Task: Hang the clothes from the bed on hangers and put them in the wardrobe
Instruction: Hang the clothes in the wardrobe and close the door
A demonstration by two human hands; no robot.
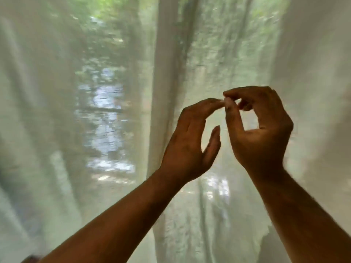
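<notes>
No clothes, hangers, bed or wardrobe are in view. Both of my bare hands are raised in front of a sheer curtain. My left hand has its fingers stretched out to the right and its thumb held apart. The fingertips meet those of my right hand. The right hand's fingers are curled, with thumb and forefinger forming a ring at that meeting point. I see no object in either hand. The picture is blurred by motion.
A pale, sheer curtain hangs in folds across the whole view, close in front of my hands. Through it show blurred green trees and bright patches of ground outside.
</notes>
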